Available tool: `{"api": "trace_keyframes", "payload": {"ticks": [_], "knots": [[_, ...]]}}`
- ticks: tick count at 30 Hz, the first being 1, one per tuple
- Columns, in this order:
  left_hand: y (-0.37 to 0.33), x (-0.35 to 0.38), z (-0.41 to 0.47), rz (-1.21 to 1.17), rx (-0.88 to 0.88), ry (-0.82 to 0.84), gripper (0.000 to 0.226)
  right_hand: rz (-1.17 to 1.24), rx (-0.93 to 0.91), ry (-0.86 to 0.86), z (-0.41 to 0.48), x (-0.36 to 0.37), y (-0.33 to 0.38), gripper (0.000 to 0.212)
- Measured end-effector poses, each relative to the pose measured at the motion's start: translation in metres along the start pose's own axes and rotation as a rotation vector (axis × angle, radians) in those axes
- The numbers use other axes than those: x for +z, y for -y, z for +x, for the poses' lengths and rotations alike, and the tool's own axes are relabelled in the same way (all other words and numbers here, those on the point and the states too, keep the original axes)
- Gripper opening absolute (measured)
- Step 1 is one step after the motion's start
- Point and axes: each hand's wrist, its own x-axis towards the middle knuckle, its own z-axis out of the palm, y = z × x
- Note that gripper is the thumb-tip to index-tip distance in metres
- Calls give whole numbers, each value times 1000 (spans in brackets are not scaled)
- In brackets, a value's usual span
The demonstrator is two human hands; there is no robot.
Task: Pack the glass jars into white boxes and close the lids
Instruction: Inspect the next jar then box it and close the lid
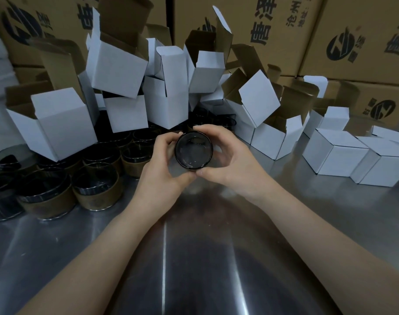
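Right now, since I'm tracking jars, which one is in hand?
The glass jar gripped between left hand and right hand at centre; the other jars stand on the table.

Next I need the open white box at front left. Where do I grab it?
I'd pinch the open white box at its front wall's top edge, reaching into the mouth from above and the right. The mouth faces up, the lid flap stands behind, and sleeved jars crowd its base. Free the left hand from the glass jar first.
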Motion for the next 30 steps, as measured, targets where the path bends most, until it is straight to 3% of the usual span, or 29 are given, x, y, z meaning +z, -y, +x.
{"api": "trace_keyframes", "payload": {"ticks": [11,16,24,30], "knots": [[-7,2,-2,-96,-64,88,70,70,78,-36,-1,-6,5,73],[-12,2,-3,-28,-21,54,106,29,96,-72,-2,-5,6,71],[-18,2,-4,354,153,31,77,-163,76,-70,-3,0,4,82],[-17,0,-3,371,149,-21,70,-229,32,-60,-2,5,5,87]]}}
